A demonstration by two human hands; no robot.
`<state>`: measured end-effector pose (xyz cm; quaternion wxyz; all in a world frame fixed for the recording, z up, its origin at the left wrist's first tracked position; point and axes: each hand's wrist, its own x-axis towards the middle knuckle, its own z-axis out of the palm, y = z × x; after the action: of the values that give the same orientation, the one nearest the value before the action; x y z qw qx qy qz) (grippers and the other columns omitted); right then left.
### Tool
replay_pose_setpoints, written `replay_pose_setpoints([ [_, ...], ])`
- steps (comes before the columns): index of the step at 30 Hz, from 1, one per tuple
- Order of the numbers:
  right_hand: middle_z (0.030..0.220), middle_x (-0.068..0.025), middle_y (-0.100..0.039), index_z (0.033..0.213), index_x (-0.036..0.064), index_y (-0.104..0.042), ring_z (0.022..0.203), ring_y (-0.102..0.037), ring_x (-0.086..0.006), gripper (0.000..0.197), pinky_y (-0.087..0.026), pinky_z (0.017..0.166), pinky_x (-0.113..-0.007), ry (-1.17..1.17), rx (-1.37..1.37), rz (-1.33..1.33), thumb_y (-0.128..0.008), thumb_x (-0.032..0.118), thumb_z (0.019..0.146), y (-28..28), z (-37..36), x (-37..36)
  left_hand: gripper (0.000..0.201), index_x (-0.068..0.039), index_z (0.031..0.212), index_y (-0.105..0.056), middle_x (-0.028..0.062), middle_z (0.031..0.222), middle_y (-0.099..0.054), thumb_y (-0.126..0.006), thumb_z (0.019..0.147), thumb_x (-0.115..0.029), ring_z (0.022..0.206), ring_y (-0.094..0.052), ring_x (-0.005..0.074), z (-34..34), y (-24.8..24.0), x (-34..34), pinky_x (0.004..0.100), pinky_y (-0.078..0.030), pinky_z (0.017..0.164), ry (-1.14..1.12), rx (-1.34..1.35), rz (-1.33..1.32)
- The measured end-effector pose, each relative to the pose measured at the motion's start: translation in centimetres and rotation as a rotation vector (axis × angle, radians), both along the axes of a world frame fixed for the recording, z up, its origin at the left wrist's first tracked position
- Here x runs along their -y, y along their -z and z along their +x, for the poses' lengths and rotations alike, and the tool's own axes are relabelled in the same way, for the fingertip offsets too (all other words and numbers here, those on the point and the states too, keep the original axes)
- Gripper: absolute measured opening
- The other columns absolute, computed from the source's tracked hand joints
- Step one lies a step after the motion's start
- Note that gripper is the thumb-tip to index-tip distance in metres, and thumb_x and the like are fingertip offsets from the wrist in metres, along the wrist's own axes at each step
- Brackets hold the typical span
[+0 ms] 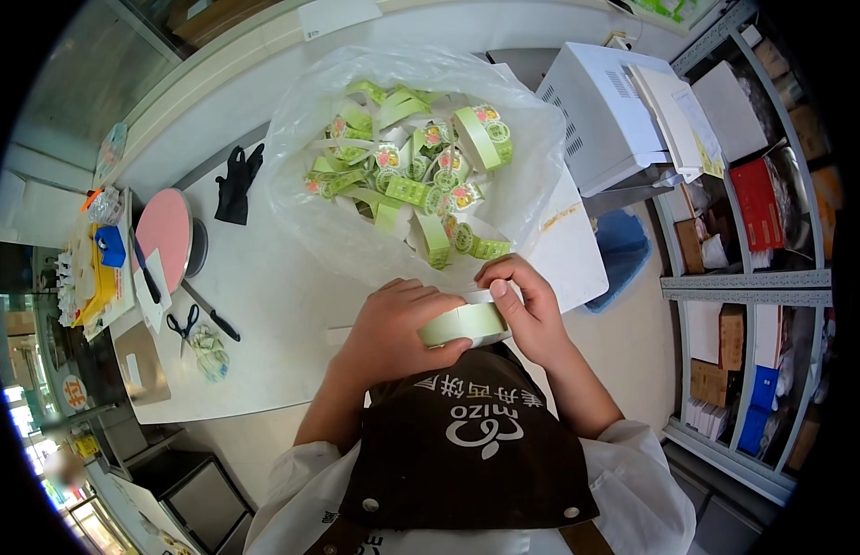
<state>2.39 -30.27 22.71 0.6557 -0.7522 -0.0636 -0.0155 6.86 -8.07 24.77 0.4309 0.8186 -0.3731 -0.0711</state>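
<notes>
Just below the middle of the frame, the left hand [399, 324] and the right hand [534, 310] are holding a pale green paper band [462, 324] between them, directly above the top edge of a dark apron [467, 462]. The left fingers are curling over the band's left end, with the thumb lying along its lower edge. The right hand is closing on the right end, its thumb and index finger meeting around the paper near the top. Whether the band's ends are joining on the far side, I cannot tell.

Above the hands, a clear plastic bag [301, 171] is lying wide open, and a loose heap of green printed pieces [411, 191] is filling its middle. Several of these are curving into bands, so a good number appear to be done, while the one in the hands is staying outside the bag and looks unfinished. No stack of flat pieces is showing, so how many are left cannot be judged.

Towards the left of the frame, a black glove [234, 190], a pink round board [163, 236], dark-handled scissors [183, 324] and a crumpled wrapper [210, 354] are resting on the white table [273, 370].
</notes>
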Motion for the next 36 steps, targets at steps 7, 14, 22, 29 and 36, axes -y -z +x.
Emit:
replay_pose_setpoints([
  [7,0.089,-0.0011,-0.064,0.098,0.0025,-0.065,0.084,-0.054,-0.0084,0.018,-0.044,0.077,-0.027,-0.239,-0.241,0.067,-0.065,0.02,0.103,-0.7,-0.9,-0.8,0.039,-0.01,0.109,-0.069,0.006,0.096,-0.069,-0.084,0.076,-0.025,0.085,-0.066,0.0291,-1.0,-0.8,-0.8,0.0396,-0.052,0.08,-0.045,0.006,0.011],
  [14,0.087,0.0013,-0.064,0.1,0.0022,-0.067,0.082,-0.053,-0.0053,0.02,-0.043,0.071,-0.024,-0.328,-0.336,0.085,-0.067,0.022,0.103,-0.7,-1.0,-1.1,0.043,-0.017,0.114,-0.073,0.0045,0.1,-0.07,-0.087,0.073,-0.019,0.092,-0.066,0.0281,-2.5,-1.1,-2.3,0.0385,-0.053,0.08,-0.116,-0.06,-0.024],
  [22,0.091,0.0008,-0.065,0.102,0.0014,-0.069,0.087,-0.054,-0.0056,0.02,-0.045,0.076,-0.024,-0.379,-0.396,0.13,-0.066,0.021,0.103,-0.1,-1.6,-2.3,0.059,-0.016,0.124,-0.07,0.0067,0.119,-0.067,-0.09,0.069,-0.025,0.108,-0.062,0.0315,-2.9,-0.5,-3.5,0.0422,-0.047,0.098,-0.053,0.067,0.043],
  [29,0.098,-0.0045,-0.07,0.104,0.0025,-0.07,0.097,-0.062,-0.0158,0.012,-0.044,0.091,-0.031,-0.274,-0.179,0.029,-0.069,0.013,0.098,-0.4,-1.5,-2.0,0.088,-0.008,0.152,-0.046,0.0158,0.151,-0.051,-0.086,0.074,-0.02,0.14,-0.048,0.0343,-2.4,-1.1,-5.0,0.044,-0.037,0.117,-0.411,-0.193,-0.161],
  [36,0.101,-0.0097,-0.07,0.103,0.0033,-0.069,0.101,-0.064,-0.0261,0.014,-0.043,0.097,-0.04,-0.351,0.129,-0.215,-0.074,0.009,0.092,0.0,-0.2,-3.4,0.074,-0.005,0.149,-0.05,0.0166,0.143,-0.059,-0.081,0.082,-0.017,0.131,-0.058,0.0286,-3.1,-0.7,-5.1,0.0398,-0.043,0.111,-0.337,-0.313,-0.312],
])
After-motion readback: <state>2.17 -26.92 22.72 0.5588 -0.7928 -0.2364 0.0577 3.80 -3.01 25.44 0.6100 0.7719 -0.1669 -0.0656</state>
